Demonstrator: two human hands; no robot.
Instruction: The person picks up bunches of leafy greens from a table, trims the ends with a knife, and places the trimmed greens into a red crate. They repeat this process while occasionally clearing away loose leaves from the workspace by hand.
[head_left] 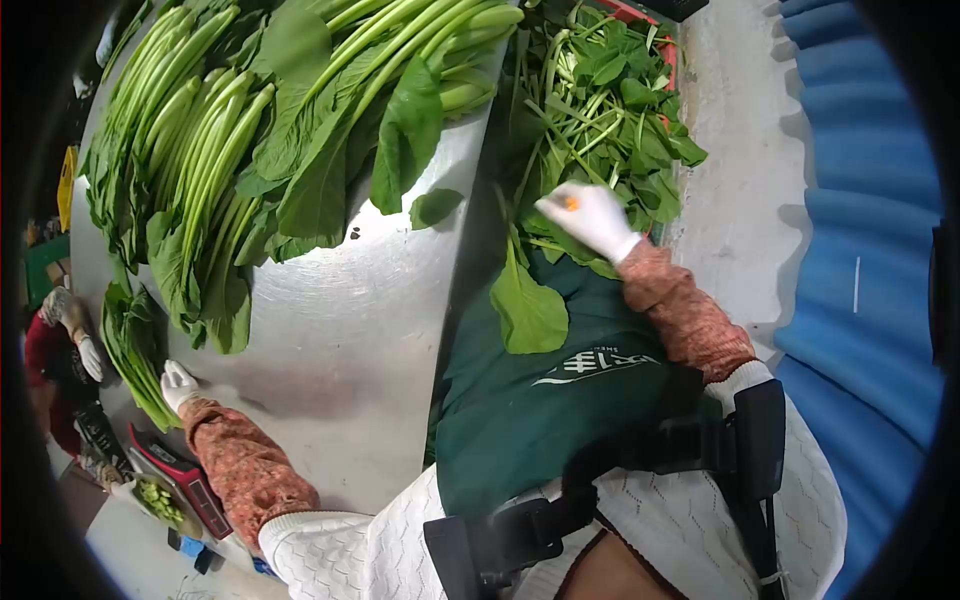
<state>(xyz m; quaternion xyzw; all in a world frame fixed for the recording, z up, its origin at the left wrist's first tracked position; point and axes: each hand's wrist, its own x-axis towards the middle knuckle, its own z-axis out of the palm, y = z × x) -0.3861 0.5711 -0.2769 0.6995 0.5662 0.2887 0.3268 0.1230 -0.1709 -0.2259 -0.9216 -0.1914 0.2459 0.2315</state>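
Note:
My left hand, in a white glove, rests on the metal table against the stalk side of a small bunch of leafy greens. Its fingers look stretched out, touching the bunch rather than wrapped round it. My right hand, also white-gloved, is closed beside my green apron. A small orange spot shows at its fingers, too small to name. Just below that hand, a loose green leaf hangs over the apron; whether the fingers hold its stem cannot be made out.
Large bunches of greens cover the far part of the metal table. A red crate heaped with loose leaves stands at my right. Beyond the left edge are a red scale and another person's gloved hand.

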